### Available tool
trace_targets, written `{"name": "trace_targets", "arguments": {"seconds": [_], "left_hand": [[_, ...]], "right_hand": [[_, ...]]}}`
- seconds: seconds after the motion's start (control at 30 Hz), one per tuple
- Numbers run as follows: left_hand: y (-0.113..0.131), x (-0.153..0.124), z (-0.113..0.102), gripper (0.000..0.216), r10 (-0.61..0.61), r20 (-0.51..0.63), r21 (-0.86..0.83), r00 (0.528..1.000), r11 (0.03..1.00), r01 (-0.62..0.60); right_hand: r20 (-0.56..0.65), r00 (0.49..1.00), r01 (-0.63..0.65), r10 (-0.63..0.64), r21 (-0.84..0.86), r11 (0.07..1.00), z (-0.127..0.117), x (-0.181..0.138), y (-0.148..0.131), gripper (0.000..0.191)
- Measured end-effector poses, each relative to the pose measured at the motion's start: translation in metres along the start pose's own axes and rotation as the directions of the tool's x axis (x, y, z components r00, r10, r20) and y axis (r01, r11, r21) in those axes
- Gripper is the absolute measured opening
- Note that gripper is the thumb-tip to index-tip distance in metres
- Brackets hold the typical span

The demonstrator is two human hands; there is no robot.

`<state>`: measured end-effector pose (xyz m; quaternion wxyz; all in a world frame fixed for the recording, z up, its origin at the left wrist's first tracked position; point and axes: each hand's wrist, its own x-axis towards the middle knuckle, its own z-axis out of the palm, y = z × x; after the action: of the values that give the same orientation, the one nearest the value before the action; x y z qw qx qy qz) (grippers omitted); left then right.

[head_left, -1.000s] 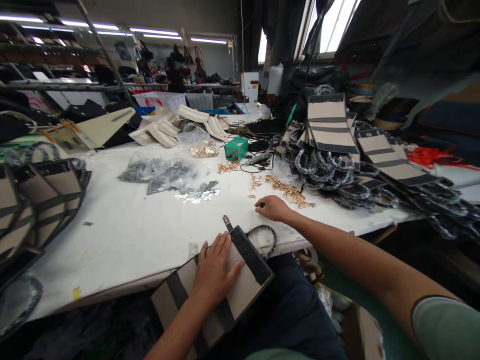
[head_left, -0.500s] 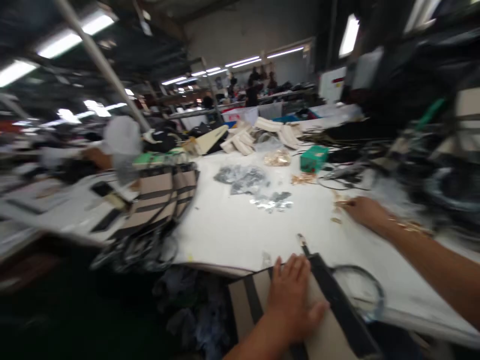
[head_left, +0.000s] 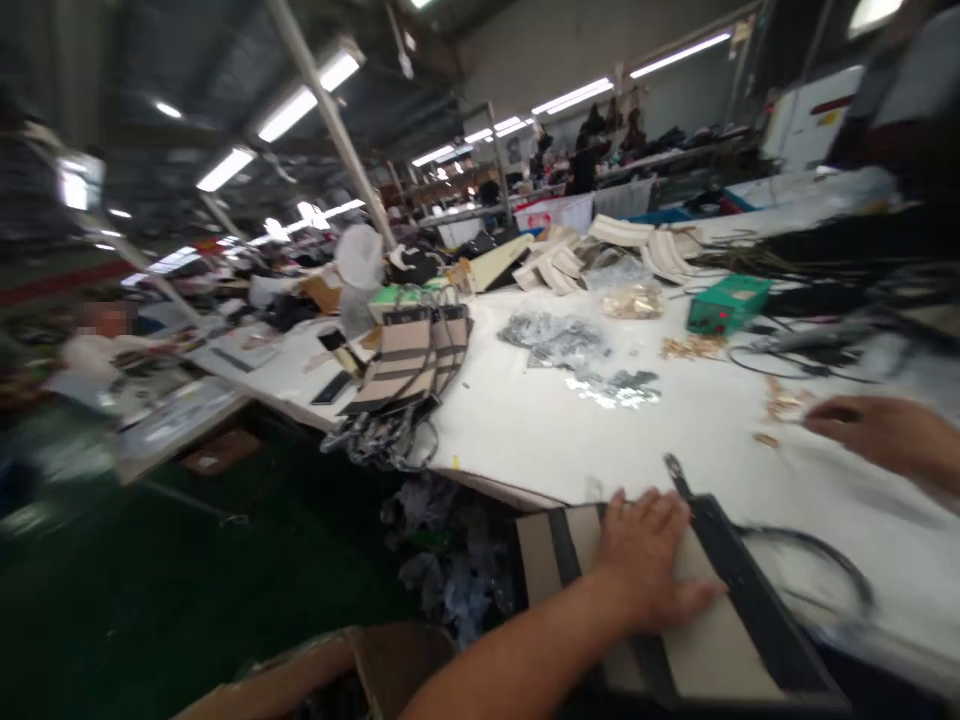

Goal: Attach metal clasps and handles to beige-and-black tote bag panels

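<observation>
My left hand (head_left: pixel 649 565) lies flat, fingers spread, on a beige bag (head_left: pixel 727 610) with dark stripes and a black edge band. The bag rests at the table's near edge, and a short strap tab with a metal clasp (head_left: pixel 673 468) sticks out from its far corner. A dark looped handle (head_left: pixel 814 545) curves out on its right. Over the table at the right is my right hand (head_left: pixel 885 430), its fingers bent and tips together beside small gold-coloured metal pieces (head_left: pixel 784 398). Blur hides whatever is between those fingertips.
Striped bags (head_left: pixel 409 360) are stacked at the table's left edge. Silver pieces (head_left: pixel 615 388), plastic bags (head_left: pixel 559 338) and a green box (head_left: pixel 727 305) are on the white table (head_left: pixel 540 430). An open cardboard box (head_left: pixel 360 665) is below. A person (head_left: pixel 105 340) sits far left.
The camera view has swung left, so things appear farther right. My right hand has drawn slightly away from the gold pieces. My left hand stays on the bag.
</observation>
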<state>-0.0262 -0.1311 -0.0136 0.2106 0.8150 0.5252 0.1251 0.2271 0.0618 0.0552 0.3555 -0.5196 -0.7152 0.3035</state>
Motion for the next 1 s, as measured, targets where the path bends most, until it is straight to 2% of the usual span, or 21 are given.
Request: {"name": "trace_targets", "arguments": {"seconds": [0.03, 0.07, 0.1, 0.17, 0.23, 0.3, 0.4, 0.53, 0.67, 0.8, 1.0], "left_hand": [[0.0, 0.002, 0.003, 0.08, -0.014, -0.011, 0.039, 1.0, 0.999, 0.015], [-0.001, 0.005, 0.005, 0.077, -0.03, -0.033, 0.07, 0.999, 0.997, 0.032], [-0.003, 0.009, 0.008, 0.075, -0.033, -0.054, 0.094, 0.998, 0.995, 0.038], [-0.01, 0.017, 0.014, 0.073, 0.009, -0.069, 0.127, 0.998, 0.992, 0.0], [-0.015, 0.022, 0.018, 0.071, 0.058, -0.098, 0.152, 0.993, 0.987, -0.043], [-0.017, 0.023, 0.019, 0.07, 0.082, -0.122, 0.173, 0.989, 0.983, -0.06], [-0.014, 0.02, 0.016, 0.069, 0.083, -0.144, 0.187, 0.986, 0.981, -0.055], [-0.012, 0.02, 0.014, 0.07, 0.065, -0.158, 0.174, 0.985, 0.984, -0.037], [-0.013, 0.021, 0.016, 0.072, 0.053, -0.171, 0.155, 0.984, 0.988, -0.026], [-0.014, 0.021, 0.018, 0.074, 0.057, -0.178, 0.148, 0.982, 0.988, -0.031], [-0.013, 0.021, 0.016, 0.067, 0.055, -0.179, 0.141, 0.982, 0.99, -0.03]], "right_hand": [[0.005, 0.994, -0.103, 0.105, -0.171, 0.98, -0.009, -0.015, 0.0, 0.027], [0.137, 0.978, -0.121, 0.156, -0.235, 0.964, -0.013, -0.03, -0.003, 0.016], [0.212, 0.958, -0.139, 0.192, -0.242, 0.96, -0.01, -0.042, -0.007, 0.011], [0.296, 0.919, -0.195, 0.261, -0.233, 0.953, 0.008, -0.06, -0.015, 0.018], [0.445, 0.854, -0.25, 0.27, -0.104, 0.963, 0.032, -0.07, -0.019, 0.024], [0.455, 0.854, -0.254, 0.252, -0.057, 0.966, 0.05, -0.077, -0.022, 0.023], [0.439, 0.864, -0.242, 0.247, -0.067, 0.968, 0.062, -0.083, -0.025, 0.021], [0.458, 0.848, -0.245, 0.267, -0.109, 0.963, 0.066, -0.079, -0.022, 0.022], [0.422, 0.868, -0.212, 0.263, -0.163, 0.964, 0.074, -0.075, -0.016, 0.02], [0.397, 0.894, -0.116, 0.209, -0.245, 0.963, 0.079, -0.075, -0.014, 0.017], [0.352, 0.915, -0.054, 0.198, -0.379, 0.924, 0.081, -0.077, -0.015, 0.015]]}}
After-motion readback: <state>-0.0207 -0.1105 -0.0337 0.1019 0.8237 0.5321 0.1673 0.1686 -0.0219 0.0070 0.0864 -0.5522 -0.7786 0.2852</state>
